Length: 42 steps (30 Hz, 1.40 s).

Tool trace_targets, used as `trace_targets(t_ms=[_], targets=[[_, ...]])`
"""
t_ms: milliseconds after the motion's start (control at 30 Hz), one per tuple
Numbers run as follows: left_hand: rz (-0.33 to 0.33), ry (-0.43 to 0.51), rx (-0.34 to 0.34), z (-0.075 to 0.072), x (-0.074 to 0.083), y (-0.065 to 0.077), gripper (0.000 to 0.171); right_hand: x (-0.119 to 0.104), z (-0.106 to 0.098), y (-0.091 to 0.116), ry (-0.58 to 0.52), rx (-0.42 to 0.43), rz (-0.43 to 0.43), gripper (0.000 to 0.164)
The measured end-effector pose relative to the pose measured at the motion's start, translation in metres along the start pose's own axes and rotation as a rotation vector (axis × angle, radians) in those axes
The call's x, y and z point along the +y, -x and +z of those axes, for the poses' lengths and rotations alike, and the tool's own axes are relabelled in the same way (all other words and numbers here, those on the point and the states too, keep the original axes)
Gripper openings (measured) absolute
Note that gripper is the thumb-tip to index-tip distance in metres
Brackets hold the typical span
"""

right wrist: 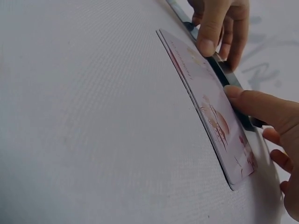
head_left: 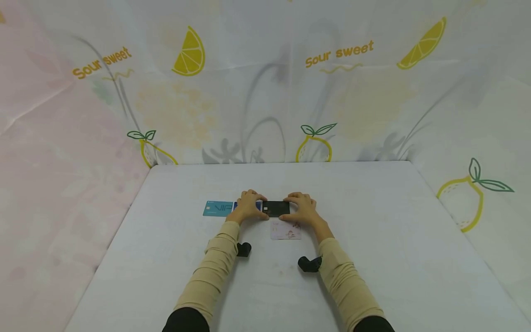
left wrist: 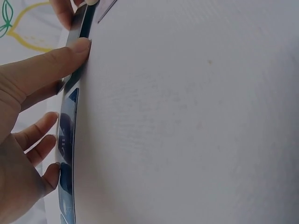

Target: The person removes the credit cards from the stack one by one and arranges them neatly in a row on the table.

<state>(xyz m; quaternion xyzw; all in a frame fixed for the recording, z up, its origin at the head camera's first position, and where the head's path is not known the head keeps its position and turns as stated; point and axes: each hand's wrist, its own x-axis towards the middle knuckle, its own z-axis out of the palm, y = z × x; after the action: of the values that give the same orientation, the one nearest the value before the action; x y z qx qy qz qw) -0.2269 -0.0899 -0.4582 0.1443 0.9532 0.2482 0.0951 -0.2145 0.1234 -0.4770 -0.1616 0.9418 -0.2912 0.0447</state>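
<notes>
Black cuffs (head_left: 186,320) ring both forearms at the bottom of the head view, with wrinkled beige sleeves (head_left: 211,274) running on from them to the wrists. Two small black wrist attachments (head_left: 244,249) jut inward, one from each sleeve, over the white tabletop (head_left: 274,295).

Next comes a pale pink card (head_left: 285,229) with floral print, lying flat just on the near side of the hands; the right wrist view shows a doubled edge, as if more than one card were stacked there.

Beyond it, the left hand (head_left: 248,206) and the right hand (head_left: 304,211) share a black card (head_left: 275,209), each pinching one end, thumb at the near long edge and forefinger at the far one. The card lies sideways between them, a small pale chip mark towards its left end.

Leftward in the same row, a dark blue card (left wrist: 67,140) lies partly under the left hand in the head view, and past it a teal card (head_left: 217,208) printed "VIP".

At the back of the table hangs a pale printed backdrop (head_left: 265,101) with yellow lemon wedges, outlined lemons with green leaves, grey plant shapes and the words "Sour sweet" in orange, twice.
</notes>
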Motion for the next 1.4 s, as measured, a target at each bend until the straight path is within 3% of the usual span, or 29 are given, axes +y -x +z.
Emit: trace_targets(t_ms=[367, 1400], targets=[[0.008, 0.003, 0.009, 0.001, -0.003, 0.001, 0.058, -0.001, 0.001, 0.003, 0.019, -0.01, -0.002, 0.058], [0.006, 0.007, 0.033, 0.003, -0.005, 0.003, 0.055, 0.002, 0.01, 0.011, -0.02, 0.074, -0.065, 0.054]])
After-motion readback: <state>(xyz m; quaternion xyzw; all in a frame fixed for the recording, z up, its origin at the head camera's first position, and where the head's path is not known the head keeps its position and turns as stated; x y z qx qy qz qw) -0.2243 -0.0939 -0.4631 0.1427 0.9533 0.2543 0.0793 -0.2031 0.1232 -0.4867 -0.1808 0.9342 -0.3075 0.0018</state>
